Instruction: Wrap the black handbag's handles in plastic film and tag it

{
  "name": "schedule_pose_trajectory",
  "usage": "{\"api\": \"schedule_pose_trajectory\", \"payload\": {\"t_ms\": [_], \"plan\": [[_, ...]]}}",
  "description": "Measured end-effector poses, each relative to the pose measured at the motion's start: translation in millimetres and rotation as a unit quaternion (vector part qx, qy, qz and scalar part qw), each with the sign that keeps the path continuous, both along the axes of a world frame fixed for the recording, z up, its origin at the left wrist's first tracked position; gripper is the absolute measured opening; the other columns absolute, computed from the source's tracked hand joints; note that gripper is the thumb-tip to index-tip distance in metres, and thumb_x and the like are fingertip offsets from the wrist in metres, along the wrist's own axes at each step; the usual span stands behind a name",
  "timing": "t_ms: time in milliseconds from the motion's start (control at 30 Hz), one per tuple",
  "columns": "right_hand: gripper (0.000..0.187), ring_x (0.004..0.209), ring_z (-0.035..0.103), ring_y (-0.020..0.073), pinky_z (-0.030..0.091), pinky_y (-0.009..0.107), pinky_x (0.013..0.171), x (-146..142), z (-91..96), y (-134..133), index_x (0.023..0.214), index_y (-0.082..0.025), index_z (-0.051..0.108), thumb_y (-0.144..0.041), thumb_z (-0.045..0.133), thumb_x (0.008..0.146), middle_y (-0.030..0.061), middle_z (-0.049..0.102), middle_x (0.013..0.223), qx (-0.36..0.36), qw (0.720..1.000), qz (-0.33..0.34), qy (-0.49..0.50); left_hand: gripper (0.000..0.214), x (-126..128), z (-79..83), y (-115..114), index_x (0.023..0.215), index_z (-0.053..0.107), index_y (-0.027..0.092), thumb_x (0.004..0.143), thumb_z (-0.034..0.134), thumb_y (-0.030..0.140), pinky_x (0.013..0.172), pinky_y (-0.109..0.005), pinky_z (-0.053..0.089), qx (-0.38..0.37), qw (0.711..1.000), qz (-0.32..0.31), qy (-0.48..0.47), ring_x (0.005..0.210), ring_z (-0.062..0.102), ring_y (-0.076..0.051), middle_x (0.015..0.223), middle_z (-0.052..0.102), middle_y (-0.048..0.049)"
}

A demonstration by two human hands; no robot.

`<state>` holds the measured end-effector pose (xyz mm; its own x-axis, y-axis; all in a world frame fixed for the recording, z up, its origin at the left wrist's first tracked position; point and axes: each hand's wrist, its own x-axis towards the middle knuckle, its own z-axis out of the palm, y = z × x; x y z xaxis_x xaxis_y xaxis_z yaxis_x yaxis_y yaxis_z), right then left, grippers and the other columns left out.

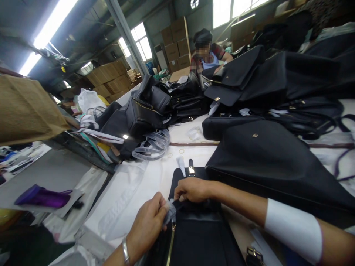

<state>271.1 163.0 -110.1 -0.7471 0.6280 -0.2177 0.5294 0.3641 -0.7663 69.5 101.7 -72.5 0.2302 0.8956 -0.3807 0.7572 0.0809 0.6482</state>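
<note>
A black bag (199,236) with a gold zipper (171,244) lies on the white table in front of me. At its upper left edge, my left hand (151,218) is closed on a crumpled piece of clear plastic wrap (169,213). Just to the right, my right hand (191,189) has its fingers pinched at the bag's top, near the same plastic; what exactly lies between the fingertips is hidden. Beyond my right hand, a short black strap with a gold buckle (192,169) sticks up, beside a white wrapped piece (181,165).
A large black bag (257,155) lies close on the right. Piles of black bags (149,107) fill the table's far side, with plastic-wrapped straps (154,145) beside them. A person (206,51) works across the table. A purple pouch (44,196) lies at left.
</note>
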Motion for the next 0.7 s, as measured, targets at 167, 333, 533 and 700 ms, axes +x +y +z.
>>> {"api": "schedule_pose_trajectory", "payload": {"t_ms": [167, 333, 533, 700], "plan": [[0.02, 0.076, 0.06, 0.0123, 0.037, 0.017, 0.059, -1.4, -3.7, 2.2, 0.101, -0.021, 0.071, -0.018, 0.063, 0.083, -0.0013, 0.07, 0.086, -0.006, 1.0, 0.014, -0.012, 0.02, 0.7, -8.1, 4.9, 0.075, 0.044, 0.024, 0.09, 0.044, 0.037, 0.05, -0.023, 0.044, -0.006, 1.0, -0.006, 0.017, 0.056, 0.059, -0.016, 0.06, 0.054, 0.0067], [0.015, 0.074, 0.061, 0.0119, 0.038, 0.017, 0.057, -9.1, 0.5, 0.4, 0.096, -0.02, 0.071, -0.025, 0.065, 0.084, -0.0021, 0.071, 0.084, 0.01, 0.999, 0.014, -0.03, 0.022, 7.3, -20.0, 9.8, 0.075, 0.046, 0.024, 0.091, 0.045, 0.04, 0.052, -0.024, 0.039, 0.004, 0.999, -0.024, 0.038, 0.057, 0.06, -0.016, 0.063, 0.058, 0.0055], [0.021, 0.088, 0.066, 0.0217, 0.042, 0.025, 0.067, 25.9, -3.2, -15.4, 0.102, -0.019, 0.069, -0.03, 0.061, 0.085, 0.007, 0.073, 0.099, 0.107, 0.991, -0.045, -0.07, 0.017, 7.1, -25.0, 13.9, 0.075, 0.045, 0.024, 0.09, 0.045, 0.033, 0.05, -0.024, 0.036, -0.005, 0.998, -0.027, 0.047, 0.049, 0.062, -0.015, 0.057, 0.055, 0.008], [0.014, 0.085, 0.066, 0.0248, 0.041, 0.029, 0.069, 38.2, -6.9, -30.4, 0.09, -0.016, 0.07, -0.015, 0.058, 0.083, 0.01, 0.073, 0.087, 0.199, 0.975, -0.034, -0.091, 0.016, 11.1, -23.4, 17.5, 0.075, 0.046, 0.024, 0.089, 0.044, 0.031, 0.051, -0.024, 0.038, -0.006, 0.998, -0.029, 0.048, 0.049, 0.063, -0.015, 0.057, 0.058, 0.0074]]}}
